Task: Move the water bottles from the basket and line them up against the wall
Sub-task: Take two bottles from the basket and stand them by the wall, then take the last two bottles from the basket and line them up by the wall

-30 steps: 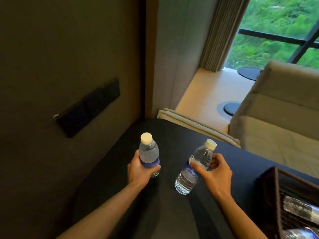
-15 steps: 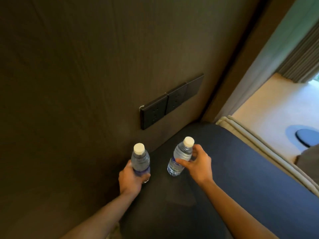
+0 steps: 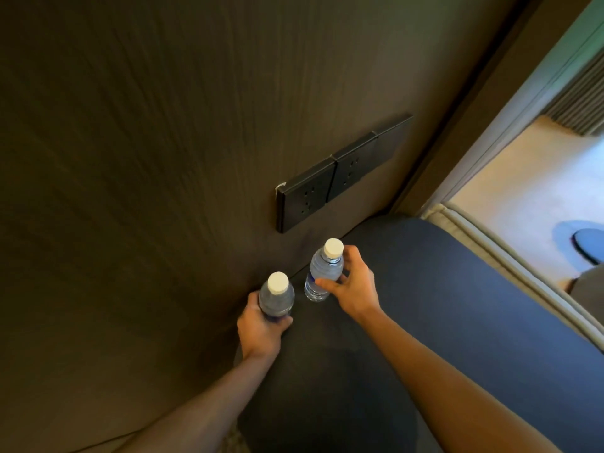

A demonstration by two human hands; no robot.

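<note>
By the wall (image 3: 163,158), the left hand (image 3: 258,328) wraps its fingers around one water bottle (image 3: 276,302). The right hand (image 3: 354,291) pinches a second bottle (image 3: 322,273) by its upper body. Both probably feel light, smooth and slightly squashy; mid-body grips seem best.

Two bare forearms, no sleeves, left hand (image 3: 260,325) and right hand (image 3: 354,289) without rings, watch, gloves or bands
</note>
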